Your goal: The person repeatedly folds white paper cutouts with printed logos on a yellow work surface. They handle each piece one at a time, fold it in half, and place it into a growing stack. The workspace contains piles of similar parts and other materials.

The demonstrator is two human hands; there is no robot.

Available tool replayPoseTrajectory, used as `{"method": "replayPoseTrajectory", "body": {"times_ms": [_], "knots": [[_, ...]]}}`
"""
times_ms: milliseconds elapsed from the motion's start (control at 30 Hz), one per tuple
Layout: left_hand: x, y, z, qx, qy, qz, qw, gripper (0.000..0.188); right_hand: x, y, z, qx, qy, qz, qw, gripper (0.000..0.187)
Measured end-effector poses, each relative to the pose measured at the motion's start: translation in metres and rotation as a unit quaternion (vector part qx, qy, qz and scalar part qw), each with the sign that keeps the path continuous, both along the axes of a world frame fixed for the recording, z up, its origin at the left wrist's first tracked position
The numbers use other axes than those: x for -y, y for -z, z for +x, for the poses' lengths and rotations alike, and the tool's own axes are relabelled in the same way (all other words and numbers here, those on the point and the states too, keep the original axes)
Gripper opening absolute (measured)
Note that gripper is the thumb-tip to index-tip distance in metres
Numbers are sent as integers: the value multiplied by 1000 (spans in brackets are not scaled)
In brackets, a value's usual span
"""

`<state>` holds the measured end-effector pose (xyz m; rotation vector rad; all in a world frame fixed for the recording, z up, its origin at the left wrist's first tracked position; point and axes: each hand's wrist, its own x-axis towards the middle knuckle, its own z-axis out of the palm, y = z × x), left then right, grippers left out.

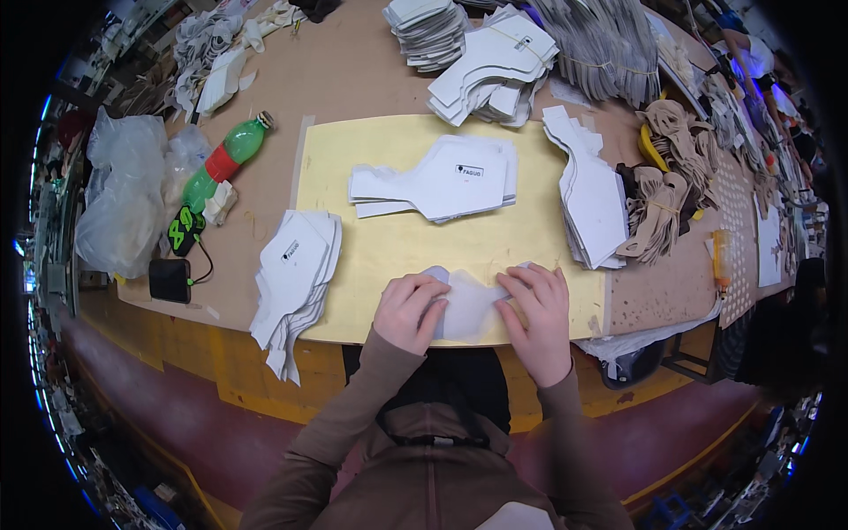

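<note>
At the near edge of a yellow sheet (389,265) on the table, my left hand (408,311) pinches the left side of a small grey-lavender cut piece (433,275). A translucent white piece (470,309) lies over it, between my hands. My right hand (539,320) has its fingers closed on the right side of the translucent piece. Beyond my hands lies a white stack of cut shoe-upper pieces (459,181) with a small printed label. Another white stack (296,265) fans out left of my left hand, and a third stack (587,199) lies to the right.
At the left are a green bottle (231,152) with a red band, a clear plastic bag (119,203) and a black device (170,280) with a cable. Bundled white pieces (495,66), grey pieces (601,49) and tan pieces (658,208) sit at the back and right.
</note>
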<state>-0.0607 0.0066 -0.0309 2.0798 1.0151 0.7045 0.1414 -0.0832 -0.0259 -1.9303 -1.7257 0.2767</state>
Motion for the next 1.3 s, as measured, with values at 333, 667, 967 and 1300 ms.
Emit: {"method": "replayPoseTrajectory", "body": {"times_ms": [333, 667, 967, 1300], "knots": [[2, 13, 2, 11, -42, -7, 999, 10, 14, -4, -21, -39, 104, -32, 993, 27], [2, 14, -1, 16, -40, -12, 999, 11, 6, -1, -26, -136, 120, -12, 983, 19], [1, 14, 1, 9, -46, -8, 999, 10, 6, 6, -20, -99, 104, 5, 990, 16], [1, 15, 1, 8, -43, 1, 999, 11, 14, -2, -23, -87, 139, -38, 986, 14]]}}
